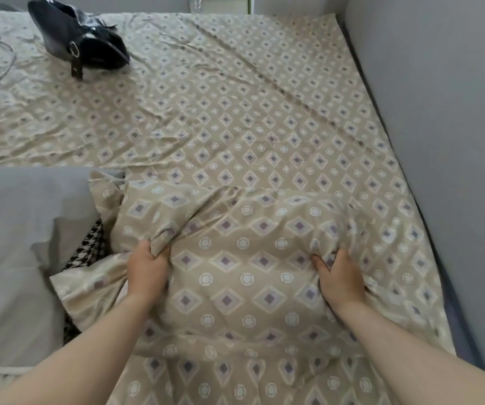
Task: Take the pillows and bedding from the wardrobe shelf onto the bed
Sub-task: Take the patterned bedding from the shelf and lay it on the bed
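A beige pillow [244,267] with a diamond and circle print and a frilled edge lies on the bed [235,112], whose sheet carries the same print. My left hand [147,270] pinches a fold of the pillow's cover near its left side. My right hand [339,279] presses into the pillow's right side, fingers dug into the fabric. Both forearms reach in from the bottom of the view.
A black handbag [80,33] lies at the bed's far left corner, with a thin cord [1,68] beside it. A grey padded headboard [440,141] runs along the right. A grey cushion [10,244] and a houndstooth fabric [89,247] sit at the left.
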